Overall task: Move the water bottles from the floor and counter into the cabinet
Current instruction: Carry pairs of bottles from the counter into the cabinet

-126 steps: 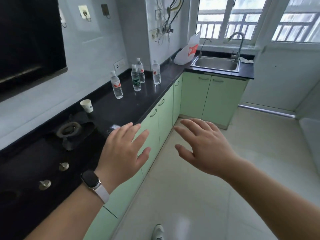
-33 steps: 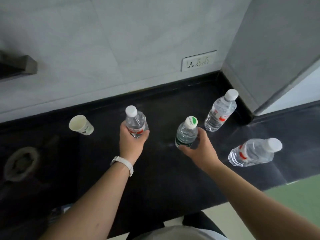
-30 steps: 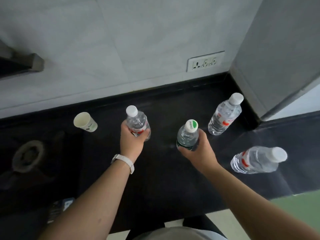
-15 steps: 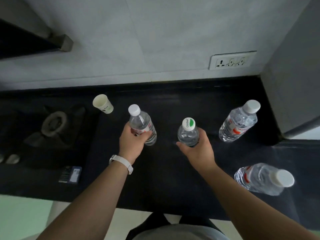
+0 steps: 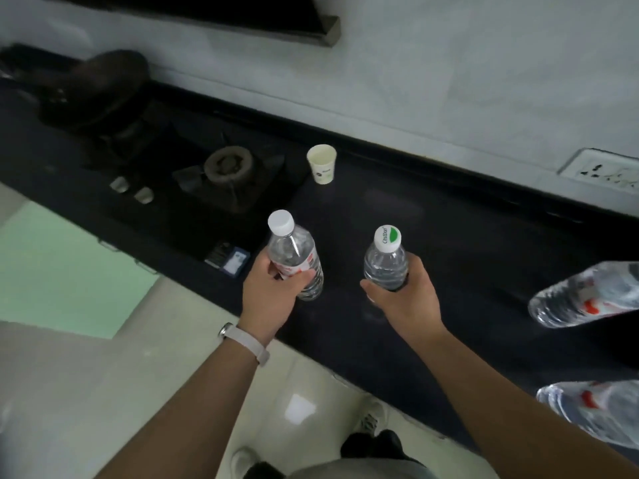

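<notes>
Left grip [image 5: 273, 292] on bottle [image 5: 294, 257], seemingly lifted

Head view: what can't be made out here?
- Two water bottles on the counter, upper and lower: caps cut off by the right edge, labels motion-blurred.
- Green-capped bottle: lower body hidden by the right hand.
- White-capped bottle: red label partly covered by the left hand.
- Wall socket: cut off by the right edge.
- Small dark card near the counter edge: print too small.
- Cabinet interior: not in view.
</notes>
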The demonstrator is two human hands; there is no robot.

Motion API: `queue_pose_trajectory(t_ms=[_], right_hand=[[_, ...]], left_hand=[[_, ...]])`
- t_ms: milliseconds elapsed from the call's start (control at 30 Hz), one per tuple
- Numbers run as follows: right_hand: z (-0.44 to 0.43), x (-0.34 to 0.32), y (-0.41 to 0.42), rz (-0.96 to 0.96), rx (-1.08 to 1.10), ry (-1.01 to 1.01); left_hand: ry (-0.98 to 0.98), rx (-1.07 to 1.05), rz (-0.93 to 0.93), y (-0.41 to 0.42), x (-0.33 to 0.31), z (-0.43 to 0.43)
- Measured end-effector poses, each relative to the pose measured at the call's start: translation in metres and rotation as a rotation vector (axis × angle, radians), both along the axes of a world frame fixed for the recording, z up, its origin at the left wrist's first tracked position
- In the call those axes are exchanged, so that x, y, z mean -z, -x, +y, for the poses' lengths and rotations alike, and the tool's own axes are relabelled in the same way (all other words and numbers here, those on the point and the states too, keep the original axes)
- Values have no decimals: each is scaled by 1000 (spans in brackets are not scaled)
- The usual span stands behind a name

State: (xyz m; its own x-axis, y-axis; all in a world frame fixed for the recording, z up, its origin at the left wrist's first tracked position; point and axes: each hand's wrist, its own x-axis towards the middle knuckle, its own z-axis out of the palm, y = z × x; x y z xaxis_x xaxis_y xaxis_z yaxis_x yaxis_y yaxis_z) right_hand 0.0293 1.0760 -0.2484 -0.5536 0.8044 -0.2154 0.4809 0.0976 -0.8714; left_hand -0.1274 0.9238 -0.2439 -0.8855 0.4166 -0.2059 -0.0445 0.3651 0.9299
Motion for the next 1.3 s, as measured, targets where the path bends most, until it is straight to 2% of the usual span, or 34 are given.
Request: queue_pose_trajectory(t_ms=[167, 567, 733, 1033, 1300], right_hand=[[-80, -10, 56, -14, -153, -34], [-336, -40, 193, 24, -494, -89], [-431, -58, 233, 110, -626, -63], [-545, -78, 288, 158, -909, -59], [-609, -59, 363, 148, -1030, -6]], left_hand=[[-19, -151, 11, 29, -8, -107], [-113, -506, 7, 100, -17, -401], [-146, -659, 14, 109, -19, -505], [-137, -875, 41, 106, -16, -620], [-41, -1008, 48, 138, -8, -683]])
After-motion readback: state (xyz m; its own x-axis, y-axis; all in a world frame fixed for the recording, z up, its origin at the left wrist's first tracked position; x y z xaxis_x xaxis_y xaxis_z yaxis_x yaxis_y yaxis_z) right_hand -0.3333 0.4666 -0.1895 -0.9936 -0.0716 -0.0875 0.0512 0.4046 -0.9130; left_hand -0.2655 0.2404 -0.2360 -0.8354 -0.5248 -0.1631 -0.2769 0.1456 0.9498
